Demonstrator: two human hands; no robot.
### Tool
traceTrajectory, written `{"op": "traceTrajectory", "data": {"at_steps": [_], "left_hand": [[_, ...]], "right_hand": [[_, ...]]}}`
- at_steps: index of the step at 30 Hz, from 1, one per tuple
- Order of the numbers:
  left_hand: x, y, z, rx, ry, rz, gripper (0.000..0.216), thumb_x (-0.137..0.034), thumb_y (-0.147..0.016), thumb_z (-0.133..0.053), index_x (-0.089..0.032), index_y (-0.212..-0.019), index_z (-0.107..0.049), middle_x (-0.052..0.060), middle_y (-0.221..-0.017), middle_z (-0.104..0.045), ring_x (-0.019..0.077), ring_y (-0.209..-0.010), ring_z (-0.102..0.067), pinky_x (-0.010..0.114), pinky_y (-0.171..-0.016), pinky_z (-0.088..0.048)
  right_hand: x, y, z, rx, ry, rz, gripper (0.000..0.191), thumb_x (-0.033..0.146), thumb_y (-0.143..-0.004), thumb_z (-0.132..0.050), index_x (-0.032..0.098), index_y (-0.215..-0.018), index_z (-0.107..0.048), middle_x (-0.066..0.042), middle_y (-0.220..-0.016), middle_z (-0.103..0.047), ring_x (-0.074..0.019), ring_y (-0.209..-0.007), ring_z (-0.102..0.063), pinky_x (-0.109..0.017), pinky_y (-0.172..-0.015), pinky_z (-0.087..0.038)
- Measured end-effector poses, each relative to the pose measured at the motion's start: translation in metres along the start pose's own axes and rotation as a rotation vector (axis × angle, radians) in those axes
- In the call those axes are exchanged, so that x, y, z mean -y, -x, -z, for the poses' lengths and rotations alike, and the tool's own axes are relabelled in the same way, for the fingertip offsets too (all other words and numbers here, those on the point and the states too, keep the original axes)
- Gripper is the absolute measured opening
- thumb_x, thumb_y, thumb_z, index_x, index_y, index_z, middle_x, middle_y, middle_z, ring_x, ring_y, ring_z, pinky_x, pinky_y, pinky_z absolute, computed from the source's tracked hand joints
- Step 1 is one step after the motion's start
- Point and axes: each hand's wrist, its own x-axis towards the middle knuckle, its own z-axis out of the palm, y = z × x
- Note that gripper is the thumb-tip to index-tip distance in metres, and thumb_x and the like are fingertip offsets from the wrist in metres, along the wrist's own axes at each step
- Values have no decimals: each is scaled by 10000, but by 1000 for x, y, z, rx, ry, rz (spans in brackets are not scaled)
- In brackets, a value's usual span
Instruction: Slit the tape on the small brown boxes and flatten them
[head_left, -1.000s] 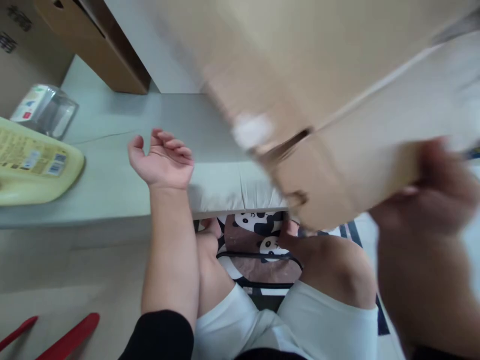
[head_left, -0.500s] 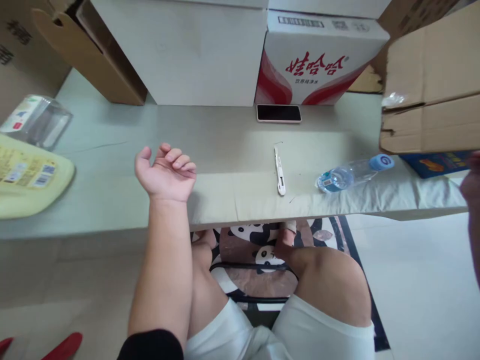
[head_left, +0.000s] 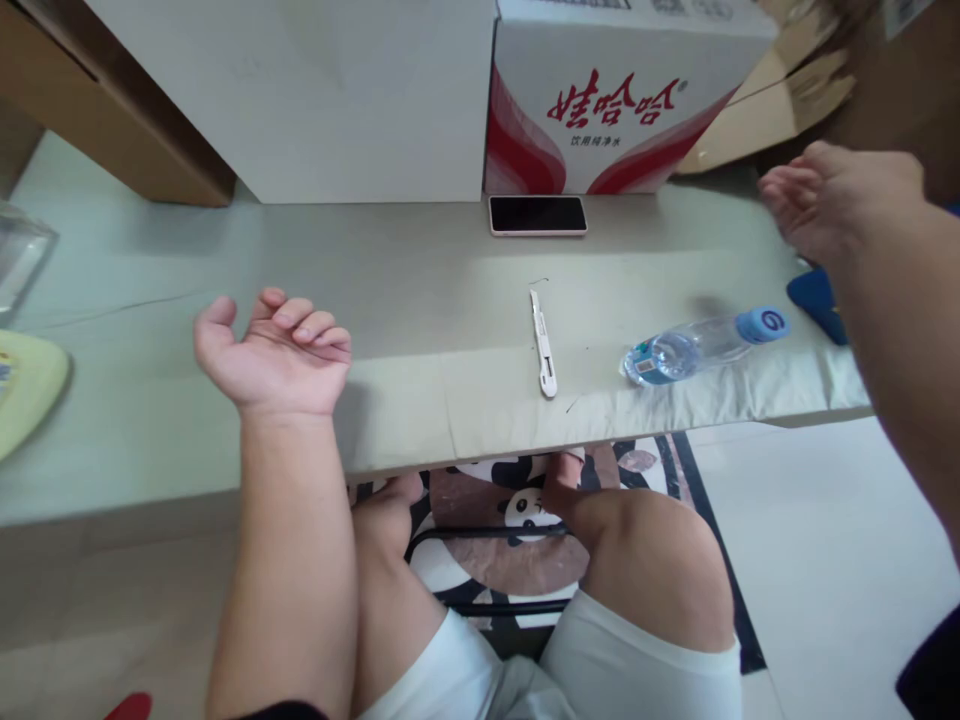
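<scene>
My left hand point(head_left: 274, 355) is held palm up above the pale cloth, its fingers loosely curled and apart, with nothing in it. Over the right end of the table, my right hand point(head_left: 832, 200) is raised with its fingers loosely bent; no object shows in it. Between the hands lies a white utility knife point(head_left: 543, 345). A clear water bottle point(head_left: 697, 345) with a blue cap rests on its side, below and left of my right hand. Behind the knife, a phone point(head_left: 538, 215) lies flat with a dark screen.
A white carton with red lettering point(head_left: 607, 110) and a plain white box point(head_left: 360, 100) stand at the back. Brown cardboard point(head_left: 750, 115) sits at the back right. A blue item point(head_left: 817, 303) is partly behind my right forearm. A yellow container point(head_left: 26, 385) lies at the left edge.
The large cardboard piece at the right no longer lies over the table's end. My right hand has come into view there from the right edge. The whole view has shifted slightly.
</scene>
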Motion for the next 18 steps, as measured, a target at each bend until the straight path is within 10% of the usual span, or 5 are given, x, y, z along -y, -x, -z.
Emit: {"op": "traceTrajectory", "data": {"at_steps": [5, 10, 18], "left_hand": [[-10, 8, 3, 19, 36, 14, 413, -506, -1005, -310, -203, -766, -456, -40, -479, -406, 60, -395, -360, 198, -354, -297], [-21, 22, 1, 4, 78, 25, 472, -516, -1028, -252, -197, -747, -458, -51, -460, -404, 53, -363, -365, 175, -345, -289], [-39, 32, 14, 17, 210, 73, 479, -512, -1022, -284, -209, -706, -477, -32, -480, -407, 79, -364, -391, 211, -364, -315]], "right_hand": [[53, 48, -14, -214, 120, -542, 309, -25, -891, -548, 85, -605, -504, -101, -776, -704, -152, -828, -755, -252, -598, -526], [112, 91, -17, -175, 90, -436, 284, 6, -959, -500, 98, -699, -568, -179, -961, -731, -151, -918, -771, -248, -686, -590], [176, 138, -81, 73, 81, -277, 290, -12, -929, -579, 144, -685, -595, -47, -668, -689, -115, -645, -733, -356, -807, -624]]}}
